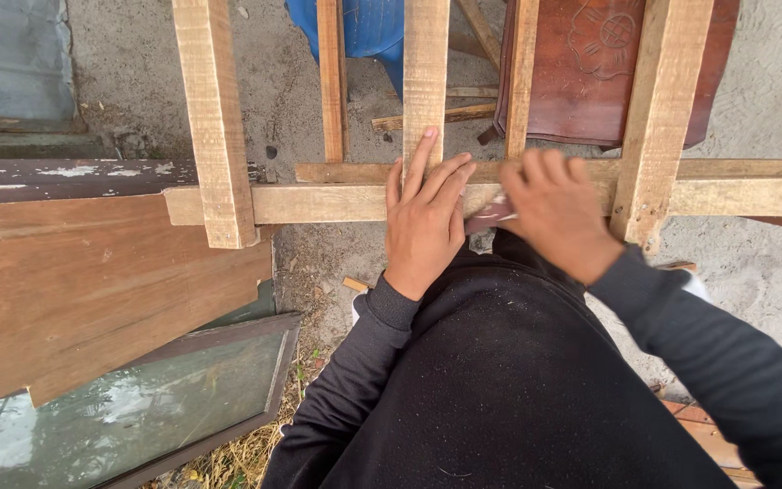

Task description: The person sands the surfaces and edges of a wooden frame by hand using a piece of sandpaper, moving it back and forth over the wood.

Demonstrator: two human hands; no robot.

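A rough wooden frame of pale planks stands in front of me, with a horizontal rail [319, 202] and several uprights. My left hand [423, 220] lies flat with fingers spread on the rail, its fingertips reaching up onto the middle upright [425, 68]. My right hand [554, 210] is closed around a small reddish-brown piece, likely sandpaper [491, 215], pressed against the rail just right of my left hand. Both arms wear black sleeves.
Brown wooden boards [92, 290] lie at the left over a glass-paned frame [138, 407]. A carved reddish-brown panel [590, 68] and a blue container [368, 27] stand beyond the frame. Concrete ground and dry grass lie below.
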